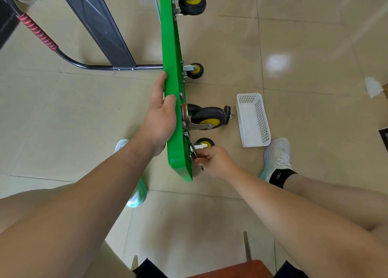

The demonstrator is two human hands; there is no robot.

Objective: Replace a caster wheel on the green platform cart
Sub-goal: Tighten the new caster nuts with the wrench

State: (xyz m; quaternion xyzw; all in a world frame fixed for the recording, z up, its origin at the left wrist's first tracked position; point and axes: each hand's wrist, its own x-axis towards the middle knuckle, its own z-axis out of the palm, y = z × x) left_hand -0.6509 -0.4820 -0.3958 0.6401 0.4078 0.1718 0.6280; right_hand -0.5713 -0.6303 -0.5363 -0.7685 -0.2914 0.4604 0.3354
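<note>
Here, cart [171, 67] stood on its long edge on the tiled floor [304, 36], deck running away from the person, underside and wheels facing their right. Left hand [161, 118] gripped the deck's upper edge, thumb lapped over it, steadying. Right hand [216, 160] was curled tight round a wrench [193, 149], low by the deck's closest corner. The wrench ran from the fist up and left to the mounting plate of the nearest caster [204, 143], which sat just beyond the knuckles, partly hidden by them. Whether the wrench head was seated on a nut: could not tell.

Judgement: bolt work at that caster's plate was in hand. The right hand was the nearer one, and any wrench swing would run alongside the deck face. White basket [253, 120] lay on the floor further right, apart from the fist.
</note>
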